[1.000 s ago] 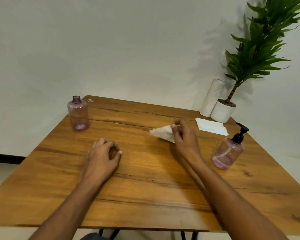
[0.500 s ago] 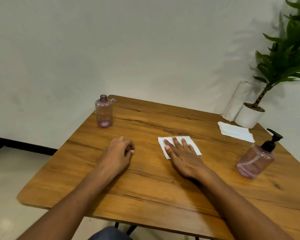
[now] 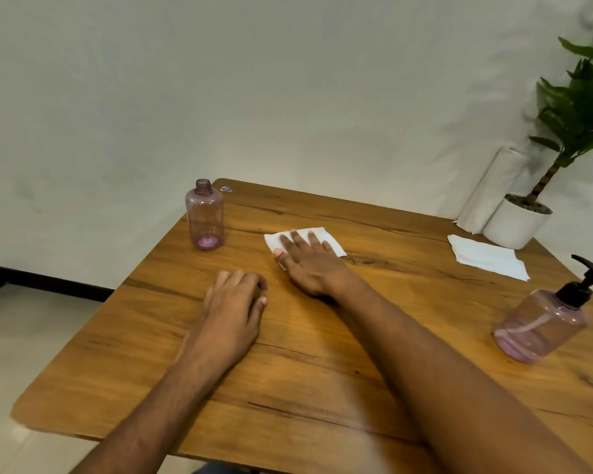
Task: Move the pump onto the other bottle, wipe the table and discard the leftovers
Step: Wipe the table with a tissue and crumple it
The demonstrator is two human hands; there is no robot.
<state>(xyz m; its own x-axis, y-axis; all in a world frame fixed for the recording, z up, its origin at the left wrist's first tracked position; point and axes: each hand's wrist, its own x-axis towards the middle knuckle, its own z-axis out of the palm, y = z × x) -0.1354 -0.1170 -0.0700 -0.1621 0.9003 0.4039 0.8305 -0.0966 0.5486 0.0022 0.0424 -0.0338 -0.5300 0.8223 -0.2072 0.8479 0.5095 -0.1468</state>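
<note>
My right hand [image 3: 308, 261] lies flat, fingers spread, pressing a white tissue [image 3: 326, 234] onto the wooden table [image 3: 322, 371] near its far middle. My left hand [image 3: 235, 302] rests on the table as a loose fist, holding nothing. A purple bottle [image 3: 204, 215] with an open neck and no pump stands at the far left corner, just left of the tissue. A second purple bottle [image 3: 541, 326] carries the black pump [image 3: 586, 282] and stands near the right edge.
A second white tissue [image 3: 486, 256] lies at the far right. Behind it stand a white pot with a green plant [image 3: 517, 220] and a paper roll [image 3: 486, 193] leaning on the wall. A small sticker [image 3: 226, 189] sits at the far left corner.
My right hand laid the tissue flat, then slid it away and to the left toward the open bottle. The view has swung left. My left hand stayed put.
</note>
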